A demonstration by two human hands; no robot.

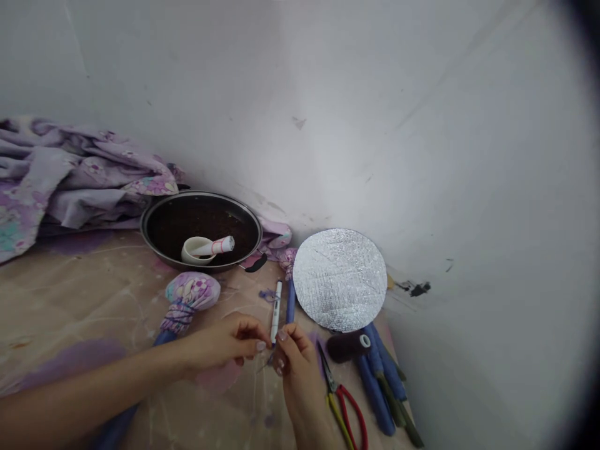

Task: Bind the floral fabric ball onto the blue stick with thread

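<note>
Left hand (225, 342) and right hand (295, 369) are pinched together on a tiny thin piece (269, 361), too small to make out, just beside a white marker pen (276, 311) on the tan tabletop (70, 294).

A round pan (200, 228) sits at the back of the table (60, 294), against the wall (328, 112), holding a small bowl (194, 251) with a cylindrical roll (213, 246) resting across its rim. Folded cloth (79, 175) lies at upper left, beyond the pan. To the pan's right is a foil disc (340, 280). Below the disc lie rods (375, 390) and snips (327, 369), at lower right. At bottom centre, the left hand (225, 344) and right hand (300, 375) meet just below a marker pen (276, 312), with a cloth-wrapped ball (192, 292) beyond the left hand.
</note>
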